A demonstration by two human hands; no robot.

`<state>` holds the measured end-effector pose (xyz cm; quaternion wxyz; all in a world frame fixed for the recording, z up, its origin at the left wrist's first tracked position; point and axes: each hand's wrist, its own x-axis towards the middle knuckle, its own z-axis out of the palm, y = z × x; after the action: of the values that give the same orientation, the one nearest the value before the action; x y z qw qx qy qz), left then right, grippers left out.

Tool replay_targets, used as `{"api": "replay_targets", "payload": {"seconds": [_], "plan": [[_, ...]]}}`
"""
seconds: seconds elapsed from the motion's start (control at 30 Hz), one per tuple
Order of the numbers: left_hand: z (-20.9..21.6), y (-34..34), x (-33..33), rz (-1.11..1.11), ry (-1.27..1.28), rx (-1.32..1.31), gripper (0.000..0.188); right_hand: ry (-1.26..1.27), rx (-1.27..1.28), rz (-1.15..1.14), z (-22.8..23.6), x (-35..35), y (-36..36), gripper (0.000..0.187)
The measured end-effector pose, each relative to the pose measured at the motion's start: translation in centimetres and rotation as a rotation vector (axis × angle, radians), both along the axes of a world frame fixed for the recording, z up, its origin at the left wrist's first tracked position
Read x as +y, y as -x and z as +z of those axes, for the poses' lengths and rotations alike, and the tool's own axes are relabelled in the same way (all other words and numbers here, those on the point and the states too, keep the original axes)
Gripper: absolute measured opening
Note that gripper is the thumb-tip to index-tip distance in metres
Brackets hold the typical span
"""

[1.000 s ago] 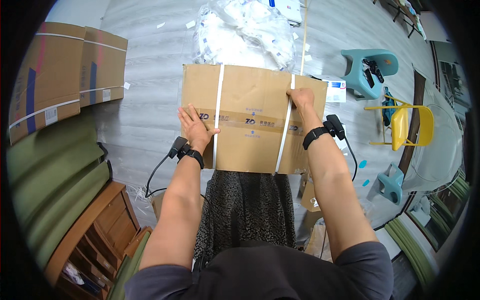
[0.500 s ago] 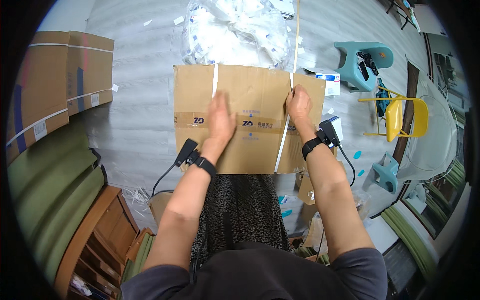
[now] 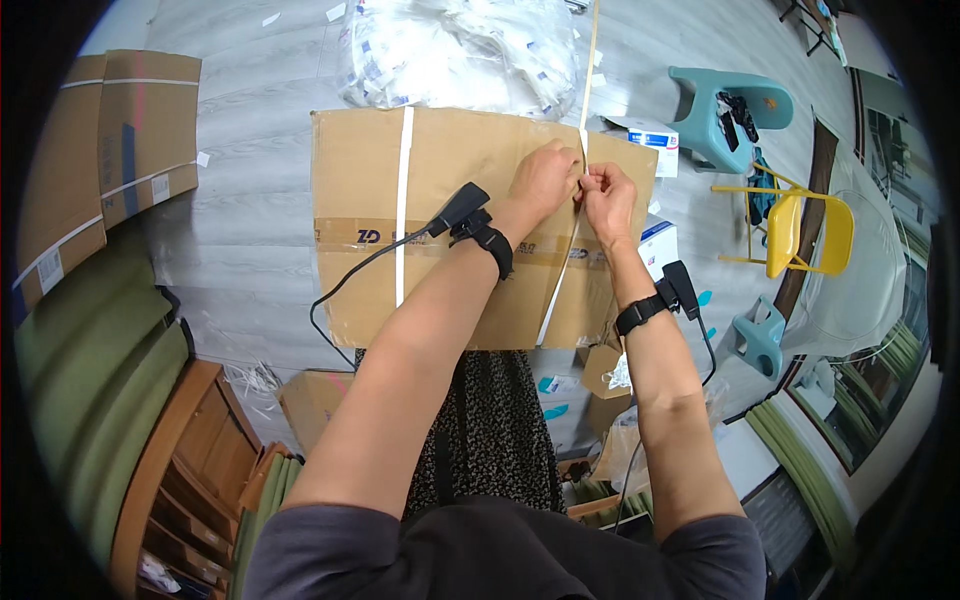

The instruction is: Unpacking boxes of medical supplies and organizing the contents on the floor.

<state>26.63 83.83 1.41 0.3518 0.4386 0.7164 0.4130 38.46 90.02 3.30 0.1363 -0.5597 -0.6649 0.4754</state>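
Cardboard box [image 3: 480, 150] sits right in front of me, broad face up, with brown tape [image 3: 340, 232] across its middle. Dark blue printing runs along that tape, a logo and some characters (my left forearm covers part of it). My right hand [image 3: 610, 200] has thumb and fingers pinched shut on the right strap [image 3: 562, 275], near the box's far edge. My left hand [image 3: 543, 182] is curled just beside it, fingertips meeting the strap area; whether they grip anything, I cannot tell. The left strap [image 3: 403, 200] lies untouched. Far to the left, a tall carton [image 3: 150, 110] shows a blue stripe and a white barcode label [image 3: 160, 187]. A small white box [image 3: 653, 138] past the right corner carries blue print.
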Motion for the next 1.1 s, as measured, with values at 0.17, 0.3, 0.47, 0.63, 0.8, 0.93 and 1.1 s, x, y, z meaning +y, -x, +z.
{"api": "replay_targets", "payload": {"seconds": [0.17, 0.3, 0.47, 0.63, 0.8, 0.93, 1.1], "plan": [[-0.3, -0.2, 0.1, 0.017, -0.031, 0.051, 0.021, 0.034, 0.105, 0.055, 0.2, -0.4, -0.2, 0.008], [-0.5, -0.3, 0.0, 0.005, -0.059, 0.048, 0.019, 0.135, 0.23, 0.064, 0.1, 0.1, -1.0, 0.012], [-1.4, 0.2, -0.1, -0.064, -0.178, 0.143, 0.014, 0.25, 0.327, 0.101, 0.1, 0.9, -1.3, 0.013], [-2.2, 1.8, 0.5, -0.157, -0.288, 0.179, 0.012, 0.377, 0.309, 0.165, 0.1, 1.6, -1.5, 0.014], [-2.1, 2.8, 0.8, -0.281, -0.346, 0.245, 0.012, 0.404, 0.326, 0.157, -0.1, 1.7, -1.5, 0.013], [-1.9, 2.3, 1.0, -0.267, -0.373, 0.31, 0.012, 0.391, 0.382, 0.138, -0.5, 1.7, -1.7, 0.014], [-1.9, 0.9, 0.4, -0.153, -0.309, 0.353, 0.011, 0.421, 0.424, 0.121, -0.7, 1.3, -1.5, 0.014]]}}
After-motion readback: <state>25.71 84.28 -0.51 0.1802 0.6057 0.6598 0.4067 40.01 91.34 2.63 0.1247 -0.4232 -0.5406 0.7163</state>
